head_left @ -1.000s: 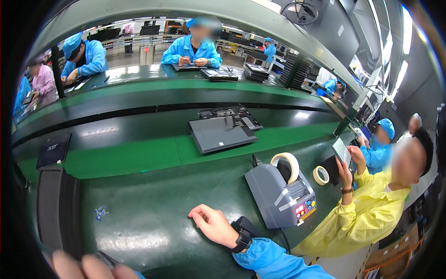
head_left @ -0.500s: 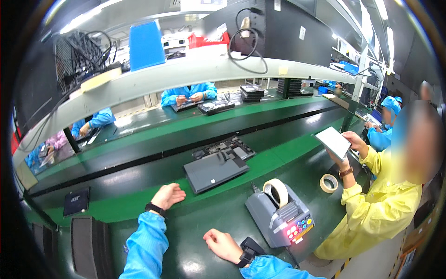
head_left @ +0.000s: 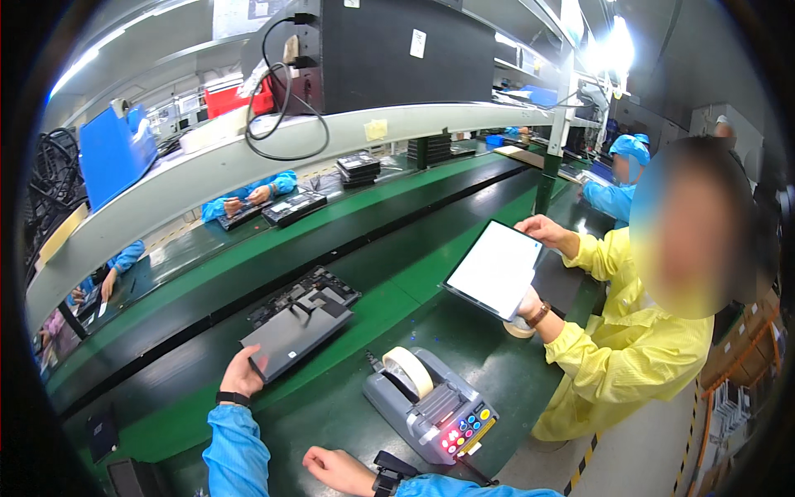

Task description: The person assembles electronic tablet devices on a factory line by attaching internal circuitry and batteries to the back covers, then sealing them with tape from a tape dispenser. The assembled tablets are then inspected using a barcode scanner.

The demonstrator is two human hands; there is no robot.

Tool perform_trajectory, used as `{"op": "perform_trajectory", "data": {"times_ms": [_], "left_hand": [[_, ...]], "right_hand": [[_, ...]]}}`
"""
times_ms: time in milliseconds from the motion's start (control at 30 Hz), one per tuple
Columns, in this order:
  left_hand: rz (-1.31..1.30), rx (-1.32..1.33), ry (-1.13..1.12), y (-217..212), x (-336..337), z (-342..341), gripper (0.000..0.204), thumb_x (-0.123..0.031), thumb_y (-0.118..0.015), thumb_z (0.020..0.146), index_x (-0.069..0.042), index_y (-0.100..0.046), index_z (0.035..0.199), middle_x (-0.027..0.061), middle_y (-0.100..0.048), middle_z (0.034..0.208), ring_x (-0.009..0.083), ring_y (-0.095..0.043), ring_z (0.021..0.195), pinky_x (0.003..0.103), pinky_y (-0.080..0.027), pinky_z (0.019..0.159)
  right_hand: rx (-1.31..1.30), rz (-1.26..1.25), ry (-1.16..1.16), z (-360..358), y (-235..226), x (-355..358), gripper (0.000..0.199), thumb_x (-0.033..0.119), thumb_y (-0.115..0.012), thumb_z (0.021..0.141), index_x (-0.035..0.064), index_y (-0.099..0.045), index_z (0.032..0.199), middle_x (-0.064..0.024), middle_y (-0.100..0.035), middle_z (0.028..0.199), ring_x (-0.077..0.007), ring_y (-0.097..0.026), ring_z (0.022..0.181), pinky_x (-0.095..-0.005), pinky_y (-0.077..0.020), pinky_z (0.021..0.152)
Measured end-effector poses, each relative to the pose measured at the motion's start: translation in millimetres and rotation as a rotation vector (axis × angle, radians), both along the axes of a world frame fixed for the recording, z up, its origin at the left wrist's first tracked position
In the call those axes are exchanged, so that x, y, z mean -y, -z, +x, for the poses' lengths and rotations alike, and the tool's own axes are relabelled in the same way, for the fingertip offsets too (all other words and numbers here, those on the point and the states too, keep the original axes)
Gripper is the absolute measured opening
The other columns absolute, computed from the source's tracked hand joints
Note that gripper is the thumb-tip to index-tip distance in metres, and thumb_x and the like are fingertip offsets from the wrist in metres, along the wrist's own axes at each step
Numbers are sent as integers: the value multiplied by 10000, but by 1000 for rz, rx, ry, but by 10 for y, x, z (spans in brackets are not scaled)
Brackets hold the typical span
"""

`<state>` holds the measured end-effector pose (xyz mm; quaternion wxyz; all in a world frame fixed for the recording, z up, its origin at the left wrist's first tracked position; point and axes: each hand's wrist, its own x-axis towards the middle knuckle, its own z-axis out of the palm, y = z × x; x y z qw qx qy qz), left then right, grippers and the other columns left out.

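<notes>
My left hand (head_left: 242, 373) is at the near left corner of a dark grey laptop panel (head_left: 300, 338), fingers closed at its edge. The panel lies tilted against an opened laptop base (head_left: 327, 290) with bare inner parts, and dark cables rest over it. My right hand (head_left: 338, 470) hovers above the green bench, loosely curled with nothing in it. Right of it stands a grey tape dispenser (head_left: 431, 406) with a cream tape roll and lit coloured buttons.
A person in yellow at the right holds a white-screened tablet (head_left: 495, 269) over the bench, partly covering a tape roll (head_left: 519, 328). A grey shelf beam (head_left: 348, 135) crosses above. Opposite, people in blue sleeves work beside stacked dark laptops (head_left: 358, 168). A dark speaker-like block (head_left: 132, 479) stands near left.
The view has turned right. My left hand has gone from beside the panel to its near corner. The person in yellow has brought the tablet closer, with its screen turned this way.
</notes>
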<state>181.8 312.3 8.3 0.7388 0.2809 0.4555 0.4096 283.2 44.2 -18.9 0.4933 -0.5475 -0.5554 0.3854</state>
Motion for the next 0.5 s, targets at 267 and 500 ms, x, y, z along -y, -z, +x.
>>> {"op": "perform_trajectory", "data": {"times_ms": [267, 500], "left_hand": [[-68, -35, 63, 59, -108, -27, 415, -210, -733, 685, -208, -549, 1057, -33, -506, 1090, 199, -501, 917, 401, -397, 819], [-14, 141, 188, -41, 45, -36, 213, -305, -611, 775, -137, -596, 905, -4, -619, 906, 204, -587, 838, 345, -472, 741]], "right_hand": [[37, 18, 4, 70, -65, 21, 168, 199, -534, 835, 46, -602, 839, -181, -631, 735, -361, -624, 702, -434, -479, 616], [54, 46, -57, 65, -114, 21, 173, 192, -523, 841, 41, -595, 798, -165, -636, 739, -344, -624, 700, -416, -479, 629]]}}
